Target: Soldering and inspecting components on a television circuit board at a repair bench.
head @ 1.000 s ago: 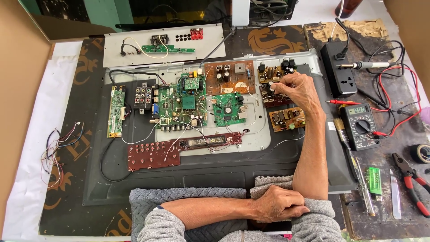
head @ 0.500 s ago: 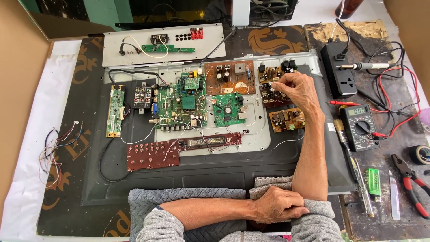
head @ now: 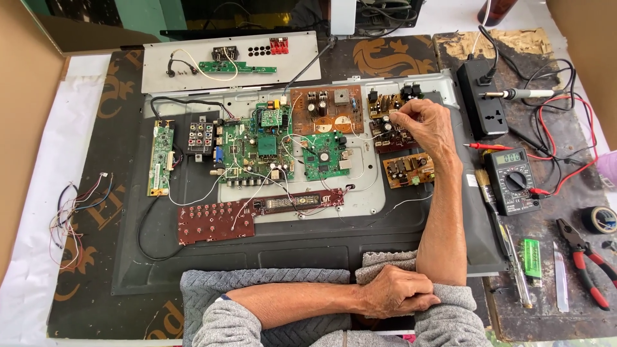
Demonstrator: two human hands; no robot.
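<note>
Brown circuit board [head: 387, 122], crowded with black capacitors and coils, is seen at the upper right of the grey metal chassis [head: 360, 193], just right of a lighter brown board [head: 326, 110] and above a small orange-brown board [head: 407, 170]; it is judged to be light and stiff yet fragile, since its upright parts and solder joints could be bent or cracked; hold would best be taken at its bare edges rather than on the components; whether it is screwed down cannot be told.

Right hand [head: 427, 128] is stretched out over this board, its fingers curled and drawn together at the board's upper right part; something small may be pinched between the fingertips, but what, if anything, cannot be told; the back of the hand hides the contact.

Left hand [head: 395, 292] is laid loosely curled, holding nothing, on the right forearm near the elbow, over a grey cloth at the near edge of the table [head: 553, 315].

Green main board [head: 254, 144] and a smaller green board [head: 326, 156] are fixed at the chassis centre; a dark red button board [head: 215, 222] is laid below them; a multimeter [head: 511, 180], a black power strip [head: 482, 96], a soldering iron [head: 517, 94] and red-handled pliers [head: 588, 270] are set to the right, well apart from both hands.
</note>
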